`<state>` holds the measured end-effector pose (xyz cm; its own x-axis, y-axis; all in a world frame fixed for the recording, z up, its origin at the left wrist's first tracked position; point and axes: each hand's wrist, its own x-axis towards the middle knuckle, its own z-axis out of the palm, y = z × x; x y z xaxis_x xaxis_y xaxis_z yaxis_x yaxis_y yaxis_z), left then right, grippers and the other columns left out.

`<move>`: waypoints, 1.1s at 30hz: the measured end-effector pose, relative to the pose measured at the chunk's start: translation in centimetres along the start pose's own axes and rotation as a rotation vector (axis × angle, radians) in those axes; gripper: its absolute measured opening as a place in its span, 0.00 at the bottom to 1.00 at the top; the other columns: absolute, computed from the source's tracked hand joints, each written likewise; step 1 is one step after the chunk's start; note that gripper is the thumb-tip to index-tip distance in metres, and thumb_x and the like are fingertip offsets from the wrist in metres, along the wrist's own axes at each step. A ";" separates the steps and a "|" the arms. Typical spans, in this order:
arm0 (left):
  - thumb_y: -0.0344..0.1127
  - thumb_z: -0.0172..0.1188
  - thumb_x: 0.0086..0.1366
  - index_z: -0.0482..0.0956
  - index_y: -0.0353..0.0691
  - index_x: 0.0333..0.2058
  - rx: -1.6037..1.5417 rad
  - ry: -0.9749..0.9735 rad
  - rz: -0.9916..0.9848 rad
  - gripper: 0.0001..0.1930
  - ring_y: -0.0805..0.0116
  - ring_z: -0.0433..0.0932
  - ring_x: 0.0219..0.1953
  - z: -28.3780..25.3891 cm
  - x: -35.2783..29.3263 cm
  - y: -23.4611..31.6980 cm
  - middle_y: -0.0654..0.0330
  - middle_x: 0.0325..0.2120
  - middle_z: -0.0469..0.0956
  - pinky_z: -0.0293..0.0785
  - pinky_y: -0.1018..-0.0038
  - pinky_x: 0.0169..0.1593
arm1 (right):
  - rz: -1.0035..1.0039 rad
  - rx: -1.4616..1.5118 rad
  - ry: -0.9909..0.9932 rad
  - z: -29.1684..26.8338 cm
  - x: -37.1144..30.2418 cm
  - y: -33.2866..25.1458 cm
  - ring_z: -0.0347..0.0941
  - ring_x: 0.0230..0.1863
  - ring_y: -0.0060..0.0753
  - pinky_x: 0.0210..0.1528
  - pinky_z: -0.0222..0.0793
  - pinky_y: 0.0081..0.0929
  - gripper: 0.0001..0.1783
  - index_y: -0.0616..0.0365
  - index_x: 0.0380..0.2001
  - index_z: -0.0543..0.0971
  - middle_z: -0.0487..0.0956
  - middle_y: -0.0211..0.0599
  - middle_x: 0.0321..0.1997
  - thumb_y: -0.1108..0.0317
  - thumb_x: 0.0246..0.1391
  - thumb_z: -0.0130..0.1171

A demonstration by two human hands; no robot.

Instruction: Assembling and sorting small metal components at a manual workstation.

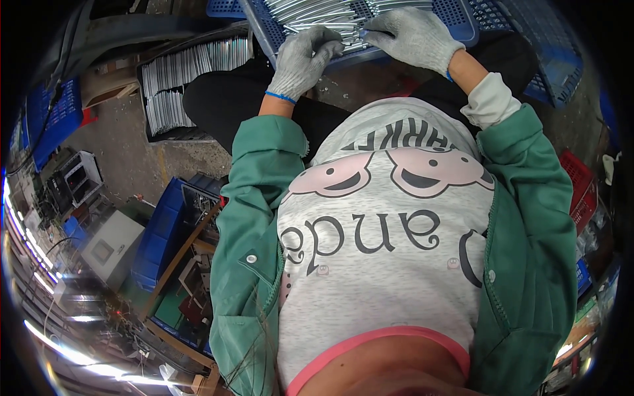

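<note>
A blue plastic basket (467, 25) at the top of the view holds many slim, shiny metal rods (310, 14), some slightly bent. Both my hands wear grey knitted gloves with blue cuff edges and meet over the basket's near side. My left hand (305, 61) is closed, thumb and fingers curled together beside the rod ends. Across a small gap, my right hand (419, 41) pinches with its fingertips near a small blue spot among the rods. What either pinch holds is too small to make out.
At the left, a dark container (150, 137) holds stacked rows of similar metal rods (198, 69). Another blue basket (558, 66) stands at the right, and a red crate (576, 188) lies below it. A blue bin (158, 231) and a wooden-edged bench (173, 264) are at lower left.
</note>
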<state>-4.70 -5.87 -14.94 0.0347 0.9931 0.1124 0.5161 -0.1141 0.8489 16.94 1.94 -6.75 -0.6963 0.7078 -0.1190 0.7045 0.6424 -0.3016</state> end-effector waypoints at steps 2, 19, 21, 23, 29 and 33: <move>0.34 0.67 0.59 0.85 0.42 0.33 -0.021 0.010 0.004 0.05 0.68 0.77 0.24 0.0 -0.1 0.1 0.63 0.22 0.82 0.74 0.71 0.34 | -0.009 -0.003 0.017 0.3 0.0 -0.2 0.80 0.26 0.38 0.35 0.77 0.31 0.17 0.50 0.40 0.87 0.86 0.32 0.33 0.52 0.60 0.58; 0.27 0.70 0.52 0.86 0.40 0.33 0.289 0.102 0.183 0.07 0.66 0.79 0.26 -1.1 0.1 0.6 0.62 0.28 0.84 0.75 0.72 0.35 | 0.083 0.062 -0.142 0.3 0.6 -1.5 0.81 0.32 0.39 0.40 0.78 0.33 0.18 0.52 0.40 0.87 0.86 0.33 0.36 0.52 0.60 0.58; 0.27 0.70 0.52 0.87 0.40 0.32 0.298 0.124 0.200 0.07 0.66 0.79 0.26 -1.0 0.1 0.3 0.62 0.28 0.84 0.75 0.72 0.35 | 0.048 0.017 -0.168 0.3 0.4 -1.6 0.81 0.33 0.39 0.42 0.78 0.33 0.19 0.53 0.40 0.87 0.86 0.34 0.37 0.52 0.60 0.57; 0.27 0.70 0.52 0.87 0.40 0.33 0.300 0.127 0.219 0.07 0.66 0.79 0.26 -1.1 0.3 0.4 0.62 0.28 0.83 0.75 0.73 0.36 | 0.056 0.081 -0.182 0.1 1.1 -1.0 0.81 0.33 0.43 0.41 0.77 0.35 0.18 0.53 0.39 0.87 0.86 0.37 0.36 0.52 0.59 0.57; 0.30 0.72 0.50 0.87 0.43 0.31 0.257 0.152 0.234 0.07 0.67 0.78 0.26 -0.6 0.6 0.5 0.64 0.25 0.83 0.74 0.72 0.38 | 0.123 0.184 -0.231 -0.2 1.9 -0.1 0.80 0.34 0.47 0.40 0.76 0.37 0.18 0.53 0.39 0.87 0.86 0.40 0.36 0.52 0.57 0.57; 0.33 0.73 0.48 0.86 0.45 0.28 0.201 0.176 0.201 0.07 0.67 0.77 0.26 -0.1 0.8 0.3 0.66 0.23 0.82 0.73 0.71 0.40 | 0.157 0.136 -0.243 -0.4 1.2 -0.3 0.82 0.36 0.40 0.43 0.77 0.32 0.20 0.53 0.42 0.87 0.86 0.34 0.39 0.50 0.59 0.58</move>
<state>-4.62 -5.14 -14.55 0.0135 0.9290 0.3699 0.6731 -0.2820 0.6836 15.93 2.72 -6.39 -0.6045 0.6937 -0.3916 0.7926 0.4742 -0.3834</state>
